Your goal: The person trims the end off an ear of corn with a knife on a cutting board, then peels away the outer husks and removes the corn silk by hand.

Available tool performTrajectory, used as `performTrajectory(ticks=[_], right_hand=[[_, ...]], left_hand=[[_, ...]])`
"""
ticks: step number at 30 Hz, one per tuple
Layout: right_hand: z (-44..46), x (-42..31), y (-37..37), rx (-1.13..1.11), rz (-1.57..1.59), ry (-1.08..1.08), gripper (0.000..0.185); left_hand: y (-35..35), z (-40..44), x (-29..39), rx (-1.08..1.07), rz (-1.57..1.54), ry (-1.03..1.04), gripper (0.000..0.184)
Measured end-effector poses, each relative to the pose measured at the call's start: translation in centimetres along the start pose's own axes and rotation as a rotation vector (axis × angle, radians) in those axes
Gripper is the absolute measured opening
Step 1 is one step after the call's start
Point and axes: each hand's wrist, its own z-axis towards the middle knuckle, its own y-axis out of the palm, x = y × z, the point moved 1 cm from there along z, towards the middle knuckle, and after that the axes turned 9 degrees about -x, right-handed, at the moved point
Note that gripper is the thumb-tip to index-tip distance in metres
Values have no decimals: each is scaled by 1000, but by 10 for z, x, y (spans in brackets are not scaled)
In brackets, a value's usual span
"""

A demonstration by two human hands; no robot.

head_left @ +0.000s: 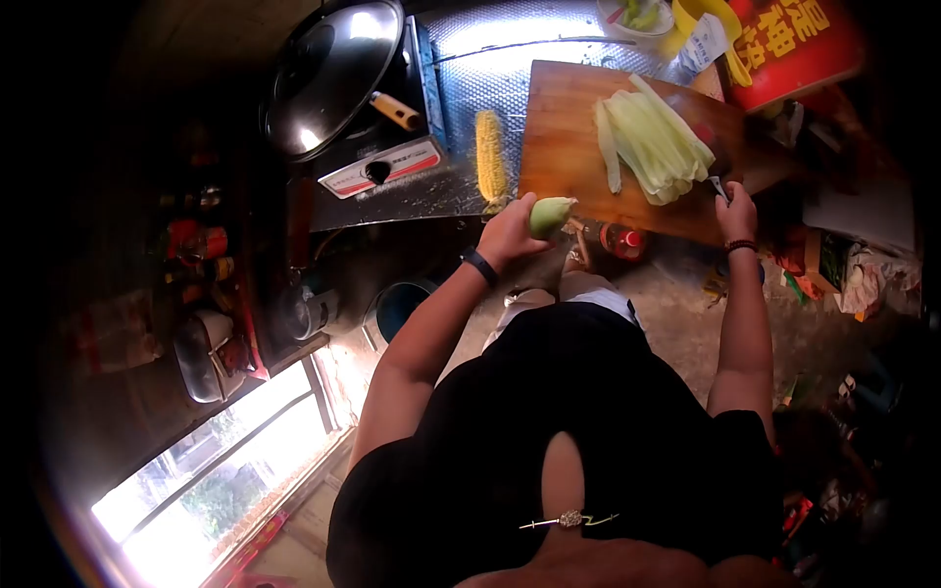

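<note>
My left hand [508, 235] is closed around a pale green, rounded vegetable piece [552, 218], just off the counter's front edge. What kind of vegetable it is, I cannot tell. Fingers wrapped, my right hand [736, 214] grips what looks like a knife [719, 187] at the front right of the wooden cutting board [559, 127]. Only a short metal part of it shows clearly. On the board lies a heap of long pale green leaves or husks [651, 142], its lower right end close to the knife. A yellow ear of corn [489, 157] rests left of the board, near my left hand.
A gas stove [382, 169] carrying a lidded wok [338, 78] stands at the left of the counter. Behind the board are a bowl [637, 15], a yellow container [720, 24] and a red box [794, 49]. Below sit a bucket [400, 304] and a red-capped bottle [624, 241].
</note>
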Motion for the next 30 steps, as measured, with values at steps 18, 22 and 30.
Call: performTrajectory(ticks=[18,22,30], right_hand=[[-23,80,-47,48,-126,41,30],[-73,69,-42,214,568,141,24],[-59,-96,-36,-66,1287,84,19]], left_hand=[[18,89,-13,-99,236,-233,54],[17,97,-6,-104,286,-366,54],[14,101,-1,-122,254,-469,57]])
